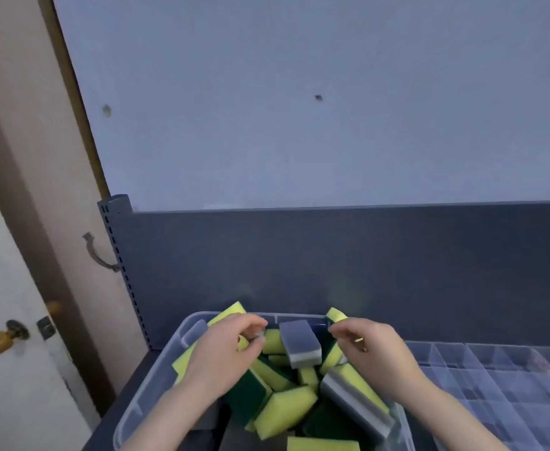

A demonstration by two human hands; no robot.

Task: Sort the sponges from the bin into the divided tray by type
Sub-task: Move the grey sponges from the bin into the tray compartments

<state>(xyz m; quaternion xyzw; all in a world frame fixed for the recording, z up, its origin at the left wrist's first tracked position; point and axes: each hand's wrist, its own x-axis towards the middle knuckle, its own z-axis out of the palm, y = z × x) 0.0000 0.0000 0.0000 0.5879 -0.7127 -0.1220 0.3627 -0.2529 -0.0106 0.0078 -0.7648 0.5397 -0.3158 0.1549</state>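
A clear plastic bin (156,379) holds several sponges: yellow ones with a dark green scrub side (283,411) and grey ones (299,343). My left hand (224,356) is over the bin's left side, fingers curled round a yellow sponge (229,312) that sticks out behind it. My right hand (377,349) is over the bin's right side, fingers curled round another yellow sponge (336,315) whose end shows above the fingertips. The clear divided tray (494,369) lies to the right of the bin; the compartments I can see hold nothing.
Bin and tray sit on a dark grey shelf with a grey back panel (332,255) close behind. A slotted metal upright (124,271) stands at the left. Beyond it are a wooden door frame and a white door with a brass knob (0,340).
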